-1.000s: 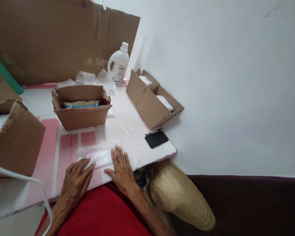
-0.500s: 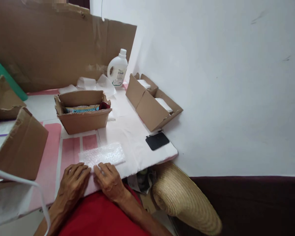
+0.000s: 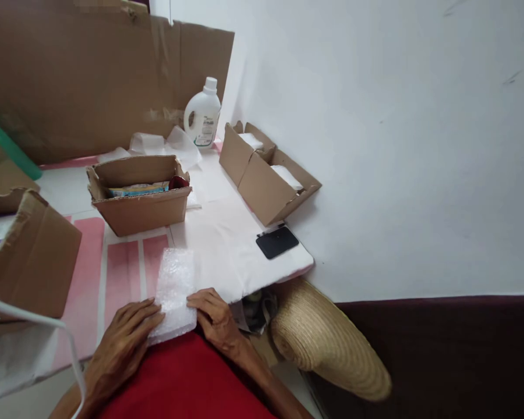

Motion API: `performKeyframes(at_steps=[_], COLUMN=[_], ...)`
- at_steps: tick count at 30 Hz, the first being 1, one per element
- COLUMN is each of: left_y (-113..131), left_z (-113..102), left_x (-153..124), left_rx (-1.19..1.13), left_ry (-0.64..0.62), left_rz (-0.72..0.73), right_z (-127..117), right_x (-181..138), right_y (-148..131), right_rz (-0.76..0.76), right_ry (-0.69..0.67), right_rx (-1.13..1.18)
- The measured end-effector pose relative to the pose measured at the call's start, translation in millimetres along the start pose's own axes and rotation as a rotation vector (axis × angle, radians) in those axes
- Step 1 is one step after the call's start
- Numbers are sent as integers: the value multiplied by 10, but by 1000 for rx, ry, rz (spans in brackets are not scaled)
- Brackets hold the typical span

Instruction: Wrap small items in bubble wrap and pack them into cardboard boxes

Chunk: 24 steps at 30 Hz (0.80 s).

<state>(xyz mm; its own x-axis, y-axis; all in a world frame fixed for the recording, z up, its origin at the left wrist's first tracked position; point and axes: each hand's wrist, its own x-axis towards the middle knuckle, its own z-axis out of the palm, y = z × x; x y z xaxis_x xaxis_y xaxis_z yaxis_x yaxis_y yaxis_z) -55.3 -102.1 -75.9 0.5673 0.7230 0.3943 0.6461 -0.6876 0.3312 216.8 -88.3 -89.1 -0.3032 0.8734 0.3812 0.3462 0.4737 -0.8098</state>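
A clear, flat bubble wrap bag (image 3: 175,285) lies lengthwise over the near edge of the table, its near end against the red clothing. My left hand (image 3: 126,340) grips its left edge, fingers bent with the tips on the plastic. On the opposite edge my right hand (image 3: 218,320) pinches the bag, its thumb hidden beneath the fingers. Whether anything is inside the bag, I cannot tell.
An open cardboard box (image 3: 142,215) with packets stands beyond the bag; another box (image 3: 35,256) is at left. Cardboard trays (image 3: 262,192) with white items lean by the wall. A phone (image 3: 277,242), detergent bottle (image 3: 204,119) and straw hat (image 3: 327,337) are also here.
The bubble wrap bag has turned from lying crosswise to pointing away from me and has come nearer. My hands have moved apart to its two sides.
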Motion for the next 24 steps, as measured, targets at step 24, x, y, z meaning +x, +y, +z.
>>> performKeyframes(at_steps=[24], left_y=[180], left_z=[196], left_x=[307], left_rx=[-101], left_ry=[224], left_rz=[-214], right_z=[65], right_x=[282], right_y=[-59], right_rz=[219], right_ry=[226], right_rx=[-21])
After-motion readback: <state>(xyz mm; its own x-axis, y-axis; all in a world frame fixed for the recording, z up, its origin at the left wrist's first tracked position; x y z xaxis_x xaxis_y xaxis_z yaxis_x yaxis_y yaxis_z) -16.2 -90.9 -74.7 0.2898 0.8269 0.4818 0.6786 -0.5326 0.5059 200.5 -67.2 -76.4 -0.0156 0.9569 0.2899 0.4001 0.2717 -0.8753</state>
